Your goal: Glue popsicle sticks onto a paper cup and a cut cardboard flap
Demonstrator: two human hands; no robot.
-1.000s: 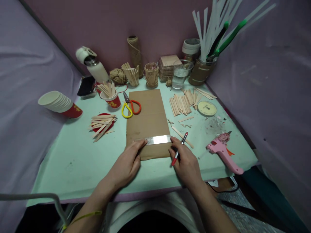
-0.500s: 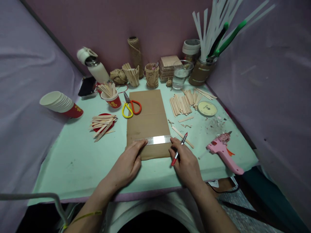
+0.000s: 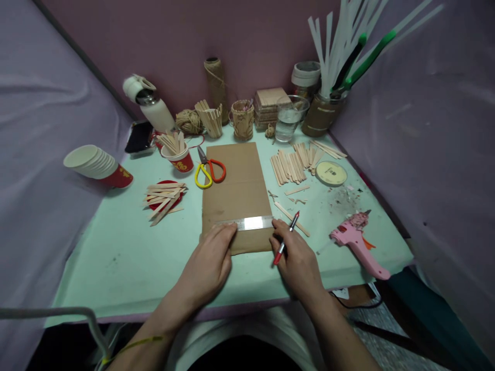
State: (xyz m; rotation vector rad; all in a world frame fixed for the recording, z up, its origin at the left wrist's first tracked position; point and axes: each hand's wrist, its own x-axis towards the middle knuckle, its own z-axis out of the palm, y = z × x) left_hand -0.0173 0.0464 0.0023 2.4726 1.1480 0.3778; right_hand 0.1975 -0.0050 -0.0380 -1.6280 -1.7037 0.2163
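Cloth covers the table (image 3: 127, 247), and on it, in the middle before the person, lies a sheet of cardboard (image 3: 236, 193), flat, its long side running away from the body. Next in size come the hands. The left hand (image 3: 209, 257) has shifted slightly to the right over the near part of the sheet compared with half a second ago, while the right hand (image 3: 299, 257) looks unmoved; this reads as a small adjustment of the hold, the sheet seeming to keep its place. The left fingers rest on the clear ruler (image 3: 253, 222), but whether they pinch it or only press down I cannot tell. The right hand grips a red pen (image 3: 286, 238) between thumb and fingers, its fingertips touching the ruler's right end. A pink glue gun (image 3: 352, 236) lies well to the right, apart from both hands. The ruler itself sits across the near part of the sheet, apparently at the same line as before. Scissors (image 3: 205, 161) lie over the sheet's far left edge. Much is masked: the left hand covers the sheet's near left corner, the ruler's left end is too faint to follow, and glare whitens its middle so no markings can be read there. Which end of the pen writes is hard to make out, and the scraps (image 3: 273, 195) beside the sheet are too small to identify.
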